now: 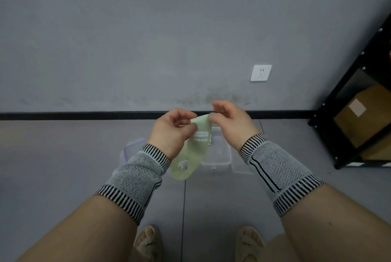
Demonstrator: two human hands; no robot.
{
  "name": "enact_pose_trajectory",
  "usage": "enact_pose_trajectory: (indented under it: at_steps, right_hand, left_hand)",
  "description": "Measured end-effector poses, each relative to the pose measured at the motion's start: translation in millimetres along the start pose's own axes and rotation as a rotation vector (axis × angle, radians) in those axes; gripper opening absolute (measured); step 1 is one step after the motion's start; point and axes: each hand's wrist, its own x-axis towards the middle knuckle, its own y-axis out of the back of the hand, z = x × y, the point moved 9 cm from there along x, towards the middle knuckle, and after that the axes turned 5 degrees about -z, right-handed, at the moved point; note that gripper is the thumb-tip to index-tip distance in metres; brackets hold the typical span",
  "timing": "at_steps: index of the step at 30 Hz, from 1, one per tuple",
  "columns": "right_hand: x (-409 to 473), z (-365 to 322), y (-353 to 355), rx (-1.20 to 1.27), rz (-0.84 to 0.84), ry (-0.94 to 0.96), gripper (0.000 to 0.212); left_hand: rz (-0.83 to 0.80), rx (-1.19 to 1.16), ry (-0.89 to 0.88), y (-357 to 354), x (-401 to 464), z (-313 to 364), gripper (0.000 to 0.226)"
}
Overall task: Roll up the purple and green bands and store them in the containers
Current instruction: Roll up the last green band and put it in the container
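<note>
A pale green band (195, 151) hangs as a loop in front of me, above the floor. My left hand (171, 132) pinches its upper end from the left. My right hand (230, 124) pinches the same end from the right, fingers curled. Below the hands a clear container (220, 151) stands open on the floor. A second clear container (130, 147) with a purplish tint shows behind my left wrist, mostly hidden. The purple band itself is not plainly visible.
A clear lid (241, 166) lies beside the right container. A black shelf rack (349, 113) holding cardboard boxes stands at the right. A white wall socket (260, 72) sits on the grey wall. My sandalled feet (148, 242) are below.
</note>
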Motion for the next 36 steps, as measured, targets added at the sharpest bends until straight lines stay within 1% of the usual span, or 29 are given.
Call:
enact_pose_trajectory:
  at_steps: [1,3,4,7,10,13,15,19,23,26,27,30,34,36]
  right_hand:
    - [2.0,1.0,-5.1,0.001,-0.035,0.004,0.031]
    - [3.6,-1.9,-10.3,-0.033,-0.066,0.037,0.009]
    - [4.0,-4.5,-10.5,-0.050,-0.063,0.061,0.005]
    - [4.3,-10.7,-10.5,-0.042,-0.054,0.127,0.017]
    - [1.6,-17.3,-10.6,0.005,-0.057,0.172,0.019]
    - [-0.5,-20.1,-6.5,0.036,-0.053,0.185,0.017]
    - [-2.1,-19.8,-3.3,0.097,-0.036,0.171,0.015]
    - [-2.5,-12.4,0.4,0.248,0.026,0.108,0.013]
    - [0.0,-5.6,7.7,0.362,0.122,0.066,0.014]
    - [3.7,3.9,16.5,0.470,0.199,0.028,0.010]
    - [5.3,7.1,18.3,0.481,0.216,0.019,0.010]
    - [7.3,13.8,23.8,0.463,0.276,0.001,0.012]
    - [7.1,23.5,38.0,0.433,0.415,-0.030,0.013]
    - [5.4,27.4,44.3,0.373,0.473,-0.058,0.010]
  left_hand:
    - [-0.002,0.017,-0.018,0.6,1.5,1.1,0.027]
    - [0.001,0.044,-0.047,2.9,3.6,3.4,0.028]
    - [0.002,0.047,-0.060,4.3,4.3,4.3,0.029]
    - [-0.012,0.007,-0.083,6.0,6.1,5.3,0.033]
    - [-0.031,0.014,-0.054,4.6,8.0,-0.8,0.029]
    - [-0.062,0.137,-0.034,-0.7,9.8,-5.6,0.019]
    - [-0.088,0.219,-0.053,-5.3,9.3,-3.8,0.021]
    - [-0.142,0.300,-0.109,-18.6,6.1,1.5,0.024]
    - [-0.181,0.394,-0.042,-22.4,8.2,-10.7,0.021]
    - [-0.211,0.461,-0.003,-20.3,8.3,-17.3,0.009]
    - [-0.201,0.476,-0.007,-18.1,8.5,-16.8,0.005]
    - [-0.140,0.471,-0.014,-7.9,11.2,-15.7,0.009]
    - [-0.182,0.530,-0.011,-9.8,11.2,-15.9,0.013]
    - [-0.182,0.574,-0.029,-11.8,11.0,-14.1,0.013]
